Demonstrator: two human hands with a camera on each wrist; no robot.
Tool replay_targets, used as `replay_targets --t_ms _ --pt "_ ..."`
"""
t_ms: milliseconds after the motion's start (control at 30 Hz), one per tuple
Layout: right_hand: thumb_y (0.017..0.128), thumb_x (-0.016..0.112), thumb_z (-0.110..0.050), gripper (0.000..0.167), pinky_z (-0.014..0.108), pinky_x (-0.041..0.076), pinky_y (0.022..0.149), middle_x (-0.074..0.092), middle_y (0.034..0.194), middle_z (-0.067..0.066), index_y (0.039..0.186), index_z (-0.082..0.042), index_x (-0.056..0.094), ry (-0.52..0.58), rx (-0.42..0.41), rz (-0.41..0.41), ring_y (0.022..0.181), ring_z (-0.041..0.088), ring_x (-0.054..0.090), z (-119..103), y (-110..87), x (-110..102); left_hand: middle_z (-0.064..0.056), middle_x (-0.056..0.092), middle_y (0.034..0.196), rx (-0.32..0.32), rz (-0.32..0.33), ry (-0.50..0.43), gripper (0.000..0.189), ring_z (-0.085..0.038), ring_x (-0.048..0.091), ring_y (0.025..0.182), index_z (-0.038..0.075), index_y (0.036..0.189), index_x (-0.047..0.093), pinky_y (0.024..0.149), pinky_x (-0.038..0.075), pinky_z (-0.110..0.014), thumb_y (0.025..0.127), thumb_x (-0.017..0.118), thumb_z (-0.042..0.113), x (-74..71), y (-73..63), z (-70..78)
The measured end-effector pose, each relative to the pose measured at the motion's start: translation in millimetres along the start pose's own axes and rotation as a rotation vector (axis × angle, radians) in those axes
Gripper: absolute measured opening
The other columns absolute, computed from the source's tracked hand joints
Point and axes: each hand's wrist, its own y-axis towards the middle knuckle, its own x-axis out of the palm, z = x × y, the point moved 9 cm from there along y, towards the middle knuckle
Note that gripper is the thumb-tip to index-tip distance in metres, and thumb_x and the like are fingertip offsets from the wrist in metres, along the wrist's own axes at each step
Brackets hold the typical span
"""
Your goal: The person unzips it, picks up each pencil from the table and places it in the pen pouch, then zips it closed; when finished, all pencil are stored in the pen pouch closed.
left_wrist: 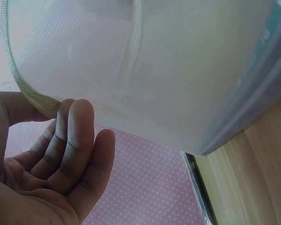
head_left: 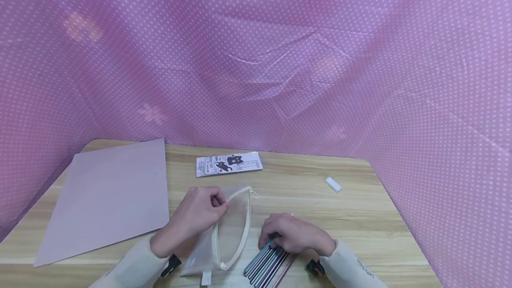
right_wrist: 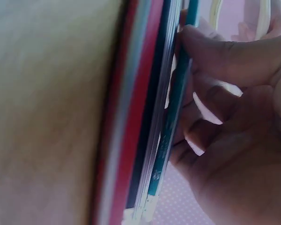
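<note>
A translucent zip pouch (head_left: 202, 250) lies near the front of the table, its zipped mouth spread wide. My left hand (head_left: 200, 208) pinches the far left edge of that mouth between thumb and fingers; the left wrist view shows the pale zipper band (left_wrist: 42, 103) in the pinch. To the right of the pouch is a bundle of pencils (head_left: 268, 265) in dark, teal and red tones. Over its far end my right hand (head_left: 294, 233) curls down. In the right wrist view, thumb and fingers pinch a teal pencil (right_wrist: 171, 126) beside the others.
At the back lies a packaged ruler set (head_left: 229, 164) with black cat drawings. A white eraser (head_left: 333, 184) is at the right. The left side is covered by a large greyish-pink sheet (head_left: 112, 199). Pink dotted cloth (head_left: 256, 57) hangs behind and around the wooden table (head_left: 372, 221).
</note>
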Motion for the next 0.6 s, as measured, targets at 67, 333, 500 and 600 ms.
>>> replay_targets --t_ms 67,333,500,600 --pt "0.084 0.071 -0.001 0.032 0.017 0.049 0.091 0.073 0.1 -0.019 0.103 -0.027 0.077 -0.003 -0.014 0.015 0.098 -0.005 0.058 -2.2 -0.5 -2.2 0.012 0.064 0.062 -0.001 0.001 0.002 0.015 -0.004 0.055 0.054 0.022 0.071 0.068 0.053 0.046 -0.018 0.08 0.079 0.016 -0.2 0.2 -0.2" --pt "0.087 0.071 -0.004 0.025 0.018 0.052 0.089 0.073 0.099 -0.014 0.102 -0.023 0.076 0.055 -0.052 0.099 0.095 -0.004 0.061 -6.8 -3.9 -15.6 0.013 0.064 0.062 0.004 0.002 0.003 0.015 -0.003 0.055 0.055 0.022 0.071 0.068 0.055 0.047 -0.018 0.08 0.079 0.015 -0.8 0.9 -0.2" --pt "0.089 0.071 -0.008 0.021 0.02 0.054 0.089 0.073 0.1 -0.014 0.103 -0.024 0.075 0.108 -0.003 0.124 0.095 -0.004 0.062 -4.9 -5.5 -24.8 0.013 0.064 0.062 0.004 0.003 0.009 0.016 -0.003 0.054 0.054 0.023 0.07 0.068 0.054 0.047 -0.018 0.08 0.079 0.016 -1.2 1.1 -0.5" --pt "0.091 0.07 -0.009 0.02 0.022 0.055 0.089 0.073 0.102 -0.012 0.104 -0.024 0.074 0.168 0.038 0.137 0.095 -0.003 0.064 -4.7 -7.1 -30.0 0.013 0.064 0.062 0.0 0.001 0.008 0.016 -0.004 0.054 0.054 0.023 0.071 0.068 0.054 0.047 -0.018 0.08 0.079 0.016 -1.1 1.2 -0.8"
